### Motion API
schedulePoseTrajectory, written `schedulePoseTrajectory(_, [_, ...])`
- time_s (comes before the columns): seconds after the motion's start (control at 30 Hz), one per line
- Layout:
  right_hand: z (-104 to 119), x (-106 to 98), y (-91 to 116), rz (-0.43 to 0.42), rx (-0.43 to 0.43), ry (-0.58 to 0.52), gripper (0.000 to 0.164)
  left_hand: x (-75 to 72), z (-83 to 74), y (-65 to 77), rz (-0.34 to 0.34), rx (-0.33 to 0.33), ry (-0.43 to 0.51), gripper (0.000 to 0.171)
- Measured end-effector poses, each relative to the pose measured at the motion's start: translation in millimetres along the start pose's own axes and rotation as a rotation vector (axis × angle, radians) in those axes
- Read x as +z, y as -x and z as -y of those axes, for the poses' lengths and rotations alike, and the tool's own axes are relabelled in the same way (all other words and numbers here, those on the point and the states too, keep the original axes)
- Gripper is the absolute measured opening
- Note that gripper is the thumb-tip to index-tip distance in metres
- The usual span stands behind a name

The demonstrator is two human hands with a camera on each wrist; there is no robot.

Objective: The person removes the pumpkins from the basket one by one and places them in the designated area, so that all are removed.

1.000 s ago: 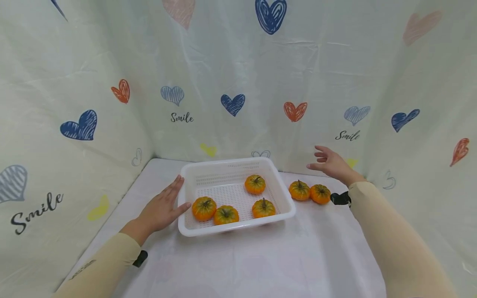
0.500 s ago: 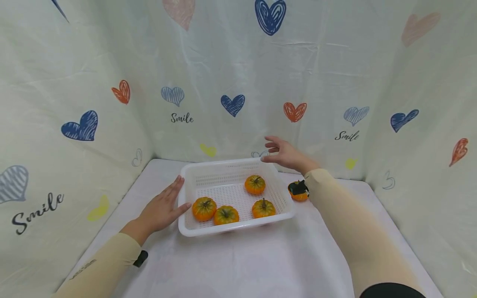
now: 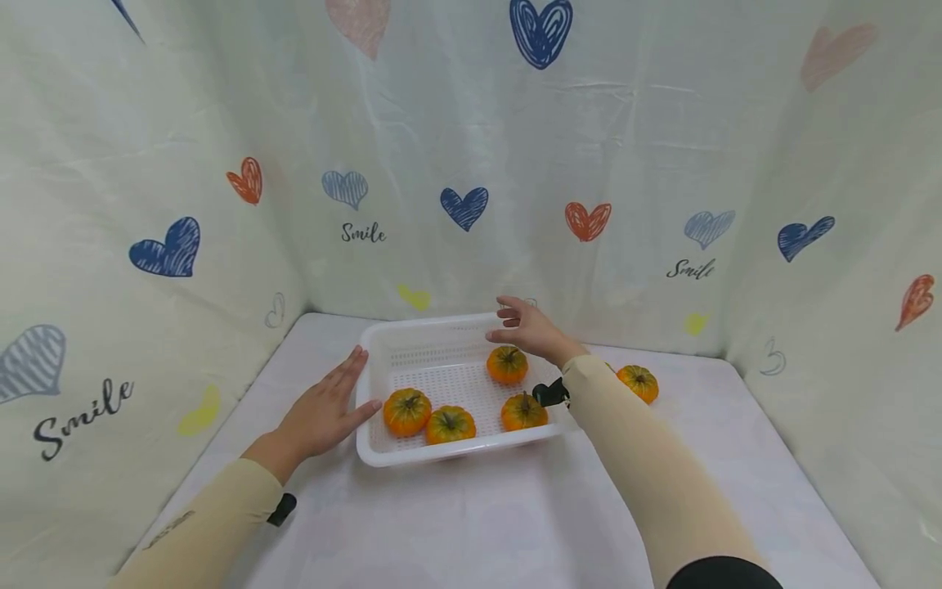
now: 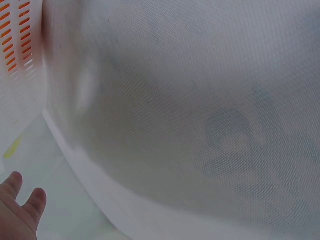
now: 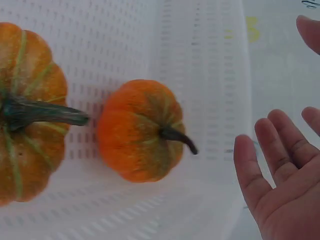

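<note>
A white perforated plastic basket holds several small orange pumpkins. My left hand lies along the basket's left rim, fingers straight and thumb spread over the edge. Above the basket's back right corner is my right hand, its fingers spread and holding nothing. Just below it sits one pumpkin; another pumpkin is nearer the front right. In the right wrist view, the nearest pumpkin is apart from the fingertips. Two more, a left pumpkin and its neighbour pumpkin, sit side by side at the front left.
Right of the basket, a pumpkin lies on the white-covered table; the right sleeve mostly hides another beside it. A heart-printed curtain encloses the table's back and sides.
My right hand has moved left from above the two outside pumpkins to over the basket, then lowered toward the back right pumpkin. The left hand has stayed on the rim.
</note>
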State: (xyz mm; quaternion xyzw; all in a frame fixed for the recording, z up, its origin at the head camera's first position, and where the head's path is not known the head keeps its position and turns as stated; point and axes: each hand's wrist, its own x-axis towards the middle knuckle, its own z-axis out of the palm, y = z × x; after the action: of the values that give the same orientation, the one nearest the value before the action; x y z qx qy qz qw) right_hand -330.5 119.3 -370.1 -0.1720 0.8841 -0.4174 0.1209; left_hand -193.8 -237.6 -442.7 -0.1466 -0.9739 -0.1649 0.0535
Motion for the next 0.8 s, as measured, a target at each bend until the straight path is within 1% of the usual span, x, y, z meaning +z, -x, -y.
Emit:
schedulePoseTrajectory(0.2, [-16, 6, -2, 0.004, 0.075, -0.018, 0.086, 0.7, -0.5, -1.5, 0.005, 0.001, 0.001, 0.089])
schedulePoseTrajectory(0.33, [-22, 10, -3, 0.02, 0.141, -0.003, 0.084, 0.1, -1.1, -1.4, 0.007, 0.0, 0.001, 0.089])
schedulePoseTrajectory(0.43, [-25, 13, -5, 0.033, 0.147, 0.008, 0.082, -0.9, -1.8, -1.0, 0.003, 0.001, 0.006, 0.089])
schedulePoseTrajectory(0.53, [-28, 18, -5, 0.053, 0.136, 0.002, 0.082, -1.6, -2.3, -0.7, 0.0, 0.001, 0.01, 0.088])
schedulePoseTrajectory(0.63, [-30, 22, -5, 0.074, 0.143, -0.013, 0.083, -1.6, -2.1, -0.2, 0.002, 0.001, 0.01, 0.088])
schedulePoseTrajectory(0.8, [-32, 28, -6, 0.084, 0.145, -0.027, 0.082, -0.7, -0.8, -0.1, -0.004, 0.01, 0.012, 0.088])
